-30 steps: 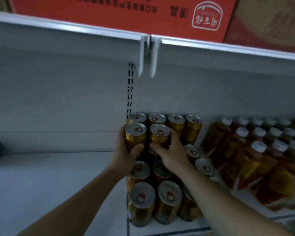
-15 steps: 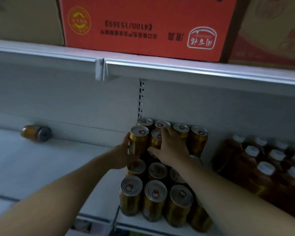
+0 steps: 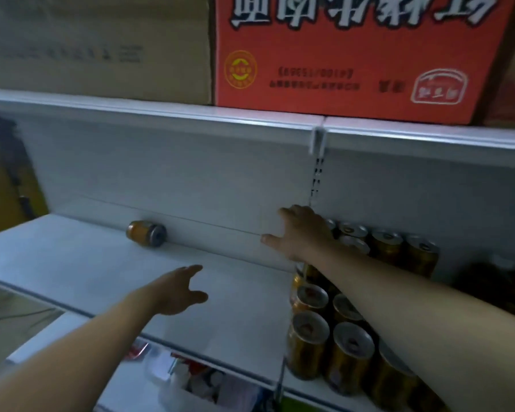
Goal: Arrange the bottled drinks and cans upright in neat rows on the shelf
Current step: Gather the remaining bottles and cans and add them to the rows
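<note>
Cans, gold cylindrical metal with silver tops, stand upright in rows at the shelf's right end, one stray can on its side along the back edge, base facing right; left hand and right hand open, empty.

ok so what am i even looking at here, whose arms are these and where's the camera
The camera sits on a person's head and looks forward and down, so the two bare arms are that person's own. There is no robot. They face a white shop shelf. The left hand is open and empty above the bare part of it. The right hand, also open and holding nothing, is by a block of gold cans standing upright. One stray can lies on its side by the back wall. A red box sits on the shelf above.
</note>
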Motion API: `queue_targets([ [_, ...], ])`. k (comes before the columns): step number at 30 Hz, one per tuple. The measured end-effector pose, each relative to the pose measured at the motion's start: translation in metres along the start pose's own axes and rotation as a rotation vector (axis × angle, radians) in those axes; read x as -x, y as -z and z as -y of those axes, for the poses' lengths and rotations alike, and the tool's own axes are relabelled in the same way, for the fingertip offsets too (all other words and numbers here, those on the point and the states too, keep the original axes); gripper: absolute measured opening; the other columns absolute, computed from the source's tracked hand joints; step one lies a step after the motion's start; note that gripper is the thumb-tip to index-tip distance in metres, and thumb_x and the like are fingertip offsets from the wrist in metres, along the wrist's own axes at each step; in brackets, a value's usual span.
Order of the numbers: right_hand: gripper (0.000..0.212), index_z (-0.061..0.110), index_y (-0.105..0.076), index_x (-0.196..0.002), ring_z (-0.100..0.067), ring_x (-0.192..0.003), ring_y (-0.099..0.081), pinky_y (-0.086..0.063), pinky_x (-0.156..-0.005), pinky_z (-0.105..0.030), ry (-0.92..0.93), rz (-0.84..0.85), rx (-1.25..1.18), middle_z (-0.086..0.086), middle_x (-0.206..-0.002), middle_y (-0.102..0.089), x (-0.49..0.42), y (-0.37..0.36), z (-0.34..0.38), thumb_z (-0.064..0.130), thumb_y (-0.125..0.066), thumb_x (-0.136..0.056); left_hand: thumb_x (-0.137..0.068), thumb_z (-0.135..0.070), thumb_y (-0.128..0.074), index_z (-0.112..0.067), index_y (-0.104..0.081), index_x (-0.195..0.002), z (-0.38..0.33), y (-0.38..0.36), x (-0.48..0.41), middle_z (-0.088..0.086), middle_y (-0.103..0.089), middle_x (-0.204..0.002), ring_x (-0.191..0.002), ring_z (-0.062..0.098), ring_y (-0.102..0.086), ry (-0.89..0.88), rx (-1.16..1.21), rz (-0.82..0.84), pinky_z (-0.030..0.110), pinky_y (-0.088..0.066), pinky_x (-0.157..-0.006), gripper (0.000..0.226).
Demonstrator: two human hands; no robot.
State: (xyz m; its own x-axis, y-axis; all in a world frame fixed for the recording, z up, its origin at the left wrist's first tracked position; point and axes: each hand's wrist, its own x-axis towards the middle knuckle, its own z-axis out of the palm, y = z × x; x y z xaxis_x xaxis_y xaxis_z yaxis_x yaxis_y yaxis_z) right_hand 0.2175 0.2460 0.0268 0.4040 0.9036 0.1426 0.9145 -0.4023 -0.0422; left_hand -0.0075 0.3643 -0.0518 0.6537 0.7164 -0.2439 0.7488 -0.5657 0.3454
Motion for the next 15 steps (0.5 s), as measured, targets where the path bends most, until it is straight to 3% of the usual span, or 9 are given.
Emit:
queue_targets([
  [9,0.083,0.015,-0.027,-0.148,-0.03,-0.136,-0.032,-0.033,-0.107,-0.04,-0.007,0.125,-0.14,-0.009,-0.151,-0.032,-0.085,-0.065,0.18,0.068,-0.046,-0.087,-0.09,-0.045,-0.056,-0.022,-0.019,-0.151,0.182,0.043,-0.028,0.004,-0.025,-0.156,-0.14,0.024,-0.029,0.087,0.001,-0.057,0.034,-0.026,-0.112,0.074],
  [15,0.078,0.015,-0.03,-0.145,-0.03,-0.135,-0.034,-0.034,-0.106,-0.041,-0.02,0.202,-0.189,-0.01,-0.149,-0.034,-0.132,-0.095,0.254,0.062,-0.051,-0.087,-0.089,-0.05,-0.054,-0.022,-0.023,-0.149,0.267,0.064,-0.056,0.005,-0.028,-0.154,-0.139,0.025,-0.029,0.113,0.005,-0.097,0.039,-0.028,-0.113,0.073],
])
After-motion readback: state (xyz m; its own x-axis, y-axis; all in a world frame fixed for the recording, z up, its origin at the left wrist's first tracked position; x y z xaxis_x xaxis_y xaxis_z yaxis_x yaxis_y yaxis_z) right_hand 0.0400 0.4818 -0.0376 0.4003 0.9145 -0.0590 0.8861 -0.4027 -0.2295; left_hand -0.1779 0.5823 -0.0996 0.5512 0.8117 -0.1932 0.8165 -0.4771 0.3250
